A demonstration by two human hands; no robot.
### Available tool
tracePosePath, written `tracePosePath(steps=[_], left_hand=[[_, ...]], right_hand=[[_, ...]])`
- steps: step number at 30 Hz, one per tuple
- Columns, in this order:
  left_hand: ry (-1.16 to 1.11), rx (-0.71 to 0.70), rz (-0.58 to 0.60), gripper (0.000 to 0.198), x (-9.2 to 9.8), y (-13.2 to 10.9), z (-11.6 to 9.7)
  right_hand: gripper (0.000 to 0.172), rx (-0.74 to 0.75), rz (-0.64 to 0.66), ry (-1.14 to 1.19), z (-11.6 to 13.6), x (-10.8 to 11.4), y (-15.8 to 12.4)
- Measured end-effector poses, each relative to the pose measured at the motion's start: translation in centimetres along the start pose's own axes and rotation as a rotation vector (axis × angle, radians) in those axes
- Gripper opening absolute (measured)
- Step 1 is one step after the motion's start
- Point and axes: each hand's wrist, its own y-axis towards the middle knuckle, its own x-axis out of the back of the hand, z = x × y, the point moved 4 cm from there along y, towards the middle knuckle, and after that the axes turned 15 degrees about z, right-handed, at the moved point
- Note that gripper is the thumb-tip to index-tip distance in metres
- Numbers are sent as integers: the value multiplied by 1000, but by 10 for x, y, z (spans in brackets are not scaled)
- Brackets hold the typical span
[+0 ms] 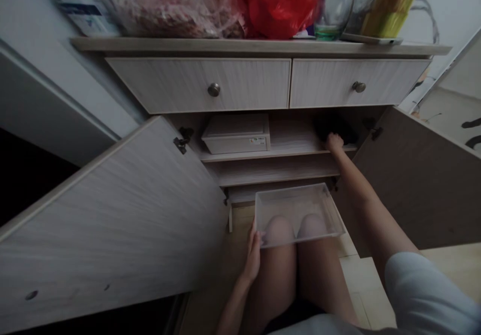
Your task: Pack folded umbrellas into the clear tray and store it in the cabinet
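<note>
A clear plastic drawer bin (293, 195) rests on my knees, tilted slightly, and my legs show through its bottom. My left hand (254, 250) grips its left side, thumb over the rim. Reaching into the cabinet, my right hand (333, 142) is closed at the front of a dark, soft-looking bundle (334, 124) on the upper shelf's right end. The bundle's kind is lost in shadow. A white storage box (238, 133) with a small label sits on the left of that same shelf (293, 134).
Both cabinet doors, left (112, 225) and right (424, 180), stand open on either side of me. Two closed drawers with round knobs (214, 89) are above. On the cabinet top are a red bag (281, 4), a clear bag (176, 9), white bottles (80, 7) and a glass (333, 12).
</note>
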Motion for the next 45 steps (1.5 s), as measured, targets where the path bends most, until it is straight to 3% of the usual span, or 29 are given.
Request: tracePosePath(steps=[6,13,18,23,27,31,40,45], left_hand=[[-13,-38,4,90,-3,3,-3],[-61,-57,23,97,-8,4,-5],[-58,-93,19,93,-9,5,-6],[-83,-128,49,95,-10,6,-5],[-86,-123,52,99,-10,6,-6],[-82,-144,59,106,-11,6,-10],[-59,-145,43,97,-9,1,-12],[-80,-91,59,96,-5,-1,-13]], right_hand=[[42,-56,12,109,-1,-4,-12],[47,-19,-29,247,-11,0,-35],[51,323,-82,527,-32,4,-81],[52,719,129,615,-53,-5,-153],[51,894,313,500,-53,-17,-206],[47,1012,305,282,-40,-31,-235],[45,1071,164,115,-9,-79,-227],[38,920,81,-136,4,-93,-224]])
